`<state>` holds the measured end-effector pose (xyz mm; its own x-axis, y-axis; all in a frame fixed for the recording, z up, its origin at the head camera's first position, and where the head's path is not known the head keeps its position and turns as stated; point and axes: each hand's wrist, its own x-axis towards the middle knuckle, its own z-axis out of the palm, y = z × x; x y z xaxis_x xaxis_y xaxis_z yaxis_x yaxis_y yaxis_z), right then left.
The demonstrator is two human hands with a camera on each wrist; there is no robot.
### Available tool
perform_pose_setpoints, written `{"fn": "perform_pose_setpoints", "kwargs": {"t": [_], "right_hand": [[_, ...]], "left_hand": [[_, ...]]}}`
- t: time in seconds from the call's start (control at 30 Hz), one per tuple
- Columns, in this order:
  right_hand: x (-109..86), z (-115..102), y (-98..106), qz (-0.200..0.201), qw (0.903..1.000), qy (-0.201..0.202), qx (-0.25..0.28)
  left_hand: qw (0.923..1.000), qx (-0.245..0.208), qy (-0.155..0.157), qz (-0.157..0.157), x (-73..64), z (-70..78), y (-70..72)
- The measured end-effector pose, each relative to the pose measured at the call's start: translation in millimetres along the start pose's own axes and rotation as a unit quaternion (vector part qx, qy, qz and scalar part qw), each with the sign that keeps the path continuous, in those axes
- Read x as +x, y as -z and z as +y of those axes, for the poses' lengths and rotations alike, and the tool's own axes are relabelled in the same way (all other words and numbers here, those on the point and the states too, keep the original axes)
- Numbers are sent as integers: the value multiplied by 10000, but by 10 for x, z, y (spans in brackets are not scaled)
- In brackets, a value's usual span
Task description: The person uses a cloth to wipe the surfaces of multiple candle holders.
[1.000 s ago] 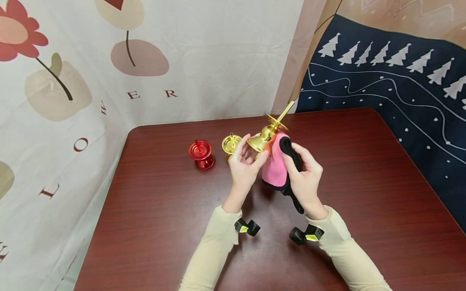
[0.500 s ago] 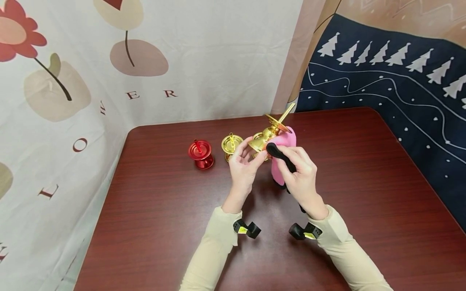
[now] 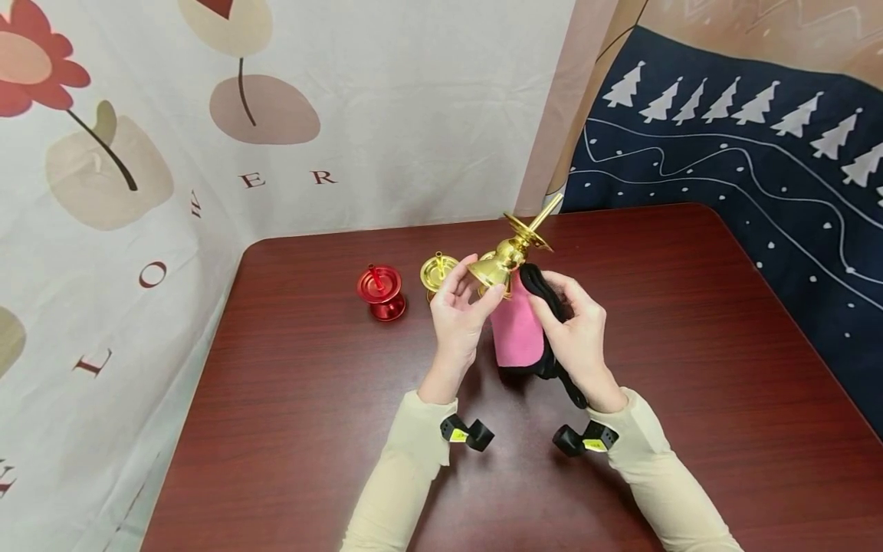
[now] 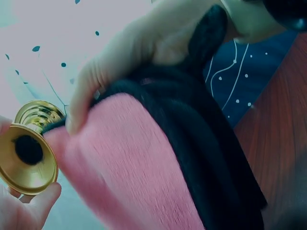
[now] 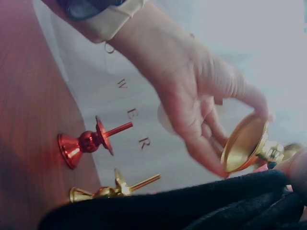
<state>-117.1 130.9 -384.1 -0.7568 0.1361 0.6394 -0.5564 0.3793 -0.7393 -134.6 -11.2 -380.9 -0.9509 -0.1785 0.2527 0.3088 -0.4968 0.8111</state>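
My left hand [image 3: 457,326] pinches the flared base of a gold candlestick [image 3: 509,254] between thumb and fingers. The candlestick is tilted, its spike pointing up and right. My right hand [image 3: 578,330] grips a pink plush cloth with black edging [image 3: 519,333], bunched so that black folds hang below the palm. In the left wrist view the upper edge of the pink cloth [image 4: 129,148] lies close beside the hollow gold base [image 4: 29,160]. From the right wrist view, the left thumb and fingers sit on opposite sides of the base rim [image 5: 244,143].
A red candlestick [image 3: 381,291] stands upright on the brown table [image 3: 297,399], left of the hands. Beside it is a smaller-looking gold candlestick [image 3: 438,272], partly hidden by the left hand. Another gold piece shows behind the held candlestick. Printed curtains border the table's back.
My right hand moved the cloth up and left across the candlestick, then back down and right. The pink side now hangs lower, facing the camera. The left hand stays nearly still.
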Motion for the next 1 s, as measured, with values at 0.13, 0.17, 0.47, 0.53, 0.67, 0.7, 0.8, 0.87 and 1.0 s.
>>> {"fn": "perform_pose_setpoints", "kwargs": {"t": [0.13, 0.17, 0.47, 0.53, 0.67, 0.7, 0.8, 0.87, 1.0], "right_hand": [[5, -151, 32, 239, 9980, 586, 0], [11, -185, 34, 287, 9968, 745, -20], [39, -238, -3, 341, 9916, 1247, 21], [34, -186, -11, 279, 9932, 1126, 54], [37, -88, -23, 89, 9973, 714, 159], [38, -71, -26, 41, 9982, 582, 168], [39, -31, -42, -125, 9994, -20, 316], [44, -12, -60, -233, 9965, -612, 527], [84, 18, -104, -270, 9713, -1995, 1270]], "left_hand": [[10000, 50, -43, 25, 3, -9, 20], [10000, 39, -76, 4, 4, -10, 24], [9997, -24, -222, -135, 1, 29, -2], [9998, 46, -188, -72, 2, 41, -4], [10000, 42, 0, 29, 6, 58, 1], [10000, -24, 83, 50, 5, 62, 3], [9989, -292, 355, 70, 1, 79, 2], [9981, -374, 484, 15, -10, 95, -4], [9980, -223, 563, -179, -34, 112, -19]]}}
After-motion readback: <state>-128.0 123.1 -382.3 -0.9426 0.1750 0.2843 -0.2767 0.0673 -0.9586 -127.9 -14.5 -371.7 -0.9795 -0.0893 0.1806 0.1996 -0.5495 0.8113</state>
